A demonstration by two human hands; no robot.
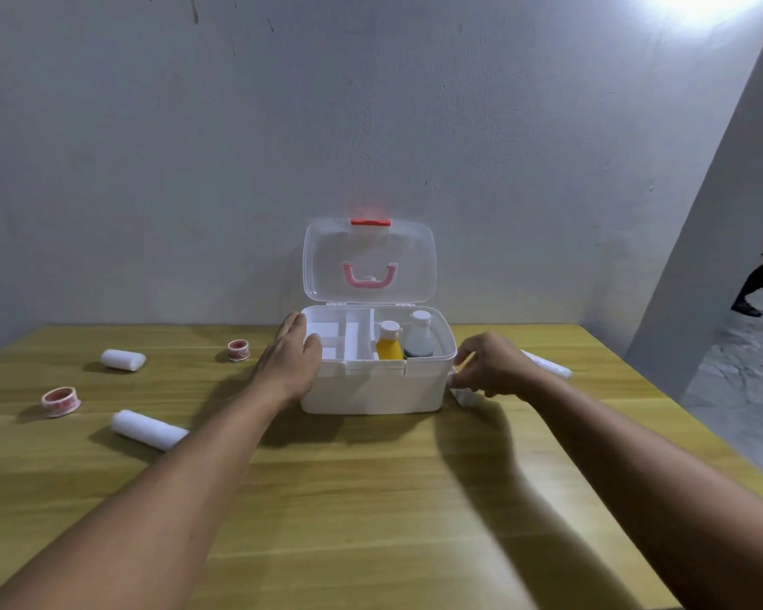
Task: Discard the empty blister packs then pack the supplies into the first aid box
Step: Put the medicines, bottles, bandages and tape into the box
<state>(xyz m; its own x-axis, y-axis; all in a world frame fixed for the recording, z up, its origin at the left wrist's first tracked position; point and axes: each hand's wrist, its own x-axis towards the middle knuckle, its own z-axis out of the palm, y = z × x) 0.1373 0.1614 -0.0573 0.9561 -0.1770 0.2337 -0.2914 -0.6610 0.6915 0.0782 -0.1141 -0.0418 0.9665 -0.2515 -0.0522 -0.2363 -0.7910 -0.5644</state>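
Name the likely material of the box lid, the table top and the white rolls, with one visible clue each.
Box lid: clear glossy plastic; the wall shows through.
Table top: wood or wood-look laminate, satin; plank seams and grain.
White rolls: probably soft gauze or cotton; fuzzy matte surface.

We see a white first aid box [373,385] standing open near the table's [371,499] far edge, its clear lid [368,261] upright. Inside at the right stand a yellow bottle [389,343] and a dark bottle [419,336]. The left hand [289,358] rests on the box's left rim; the right hand [490,365] curls at its right side over a small white item. Two gauze rolls [123,360] [148,430] and two tape rolls [238,350] [61,401] lie toward the left edge.
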